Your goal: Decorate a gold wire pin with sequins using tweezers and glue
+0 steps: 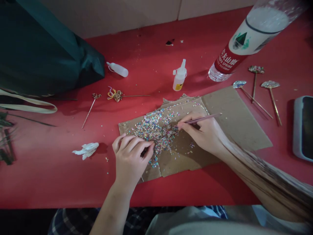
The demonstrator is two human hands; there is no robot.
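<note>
Right hand (pixel 202 132) is closed in a pen grip on thin pink tweezers (pixel 198 120). The tips point into the sequins (pixel 151 127), and I can't tell if they hold one. Left hand (pixel 129 153) is curled, fingers bunched together and fingertips down on the near edge of the sequin pile. There's something small and dark under the fingertips, and I can't tell whether it's gripped. Both hands sit over the cardboard sheet (pixel 232 120), with the sequins spread on its left half.

I count:
- Two small glue bottles behind the cardboard sheet: one upright (pixel 179 76), and one lying on its side further left (pixel 118 69).
- One large water bottle (pixel 244 42) behind its right end, red label.
- Five decorated sticks: three just right of the sheet (pixel 256 69) (pixel 239 85) (pixel 270 85), and two left of it (pixel 96 96) (pixel 118 95).
- One crumpled white tissue (pixel 86 149) left of the sheet, near the left hand.
- One dark green bag (pixel 44 52) far left and behind.
- One grey flat device (pixel 303 127) well right of the sheet, cut off by the frame.

The counter (pixel 61 182) is red, with stray sequins scattered around the sheet. A plain beige wall (pixel 122 13) runs behind it. The light is dim and warm.
</note>
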